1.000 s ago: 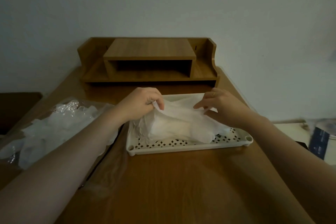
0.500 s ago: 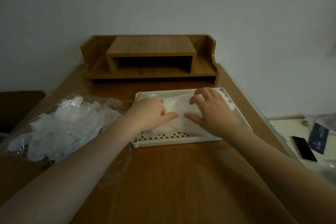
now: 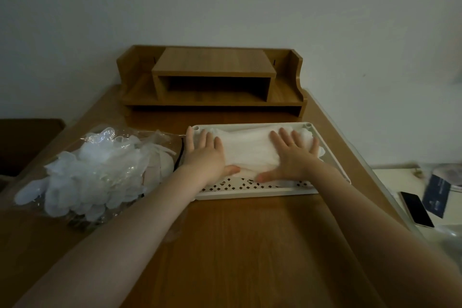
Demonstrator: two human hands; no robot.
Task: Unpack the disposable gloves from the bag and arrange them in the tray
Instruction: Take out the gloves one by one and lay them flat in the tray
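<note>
Dim light falls over a wooden table [image 3: 237, 245] set against a pale wall [image 3: 225, 2]. Left hand [image 3: 203, 155] lies flat, palm down, fingers straight and slightly spread, pressing on the left end of a stack of white disposable gloves [image 3: 250, 150]; its grip is fully open and holds nothing, the thumb stretched along the stack's near edge. Right hand [image 3: 292, 155] mirrors it on the right end of the same stack, fingers straight and fanned toward the far edge, thumb pointing left toward the other thumb, a thin ring on one finger; its grip also holds nothing. Both forearms reach in from the near edge of the table, angled toward each other. The stack lies inside a white perforated tray [image 3: 257, 192] at the middle of the table, leaving a strip of the tray's patterned floor bare along its near side. Near the left edge sits a clear plastic bag [image 3: 100, 170] heaped with more translucent gloves. At the far edge stands a wooden desk shelf [image 3: 212, 82]. Beyond the right edge, on a lower surface, lie a dark phone [image 3: 416, 209] and a blue card [image 3: 436, 195].
</note>
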